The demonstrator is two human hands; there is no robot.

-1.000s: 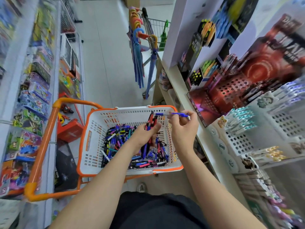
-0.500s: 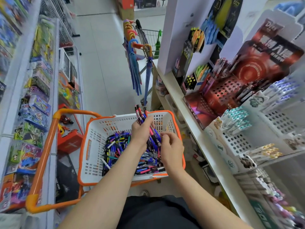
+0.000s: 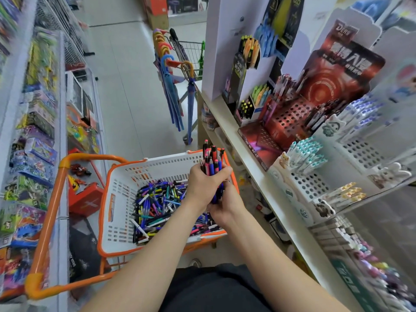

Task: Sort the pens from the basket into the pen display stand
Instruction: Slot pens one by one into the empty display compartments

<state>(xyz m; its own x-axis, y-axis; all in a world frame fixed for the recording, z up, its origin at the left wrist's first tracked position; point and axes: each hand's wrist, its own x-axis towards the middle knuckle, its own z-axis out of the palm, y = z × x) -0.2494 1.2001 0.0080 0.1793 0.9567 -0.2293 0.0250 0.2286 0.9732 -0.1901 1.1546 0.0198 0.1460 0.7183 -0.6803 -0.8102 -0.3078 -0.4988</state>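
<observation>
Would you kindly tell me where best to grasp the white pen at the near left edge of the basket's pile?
Probably mid-barrel, from above: the white pen lies flat and slanted at the edge of the pile, most of its length exposed, with bare basket floor on its left.

The basket (image 3: 126, 199) sits near, in the aisle between the toy racks (image 3: 38, 143) on the left and the shelf (image 3: 258, 176) on the right. Loose pens (image 3: 157, 206) lie heaped in it. Over its far right corner the left grip (image 3: 203, 183) holds a bundle of pens (image 3: 212, 161) upright, and the right grip (image 3: 227, 206) cups its lower end (the two grips touch). The pen display stand (image 3: 290, 122) stands on the shelf, right of and beyond the basket. Far off, umbrellas (image 3: 173, 97) hang on a trolley (image 3: 191, 48).
</observation>
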